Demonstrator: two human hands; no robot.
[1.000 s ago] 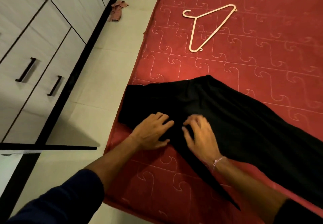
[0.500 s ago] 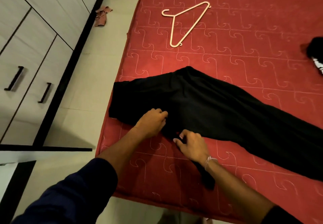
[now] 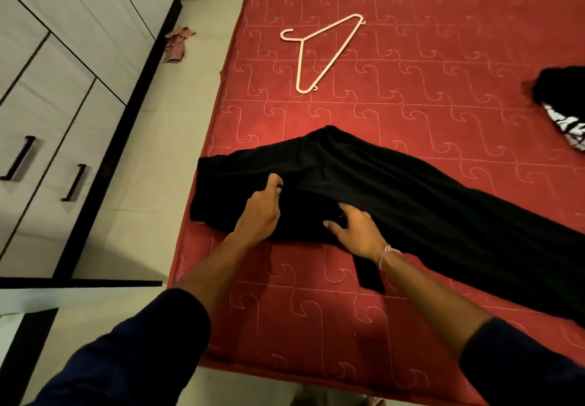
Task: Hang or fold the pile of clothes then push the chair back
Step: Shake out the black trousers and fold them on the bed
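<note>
- We have the black trousers [image 3: 395,190] spread flat on the red bed [image 3: 411,95], waist end under our hands.
- Left hand [image 3: 258,212] fingers pinch a fabric fold; right hand [image 3: 357,230] fingers lie spread, pressing cloth.
- Soft, light, limp: we judge it best to grip the waistband just left of our fingers.
- The hanger [image 3: 319,54] lies well beyond them.

Dim, warm indoor light; the black garment [image 3: 395,193] shows almost no detail. Soft shadows darken the floor [image 3: 133,215] at 9 o'clock. Wide-angle bending curves the edges.
</note>
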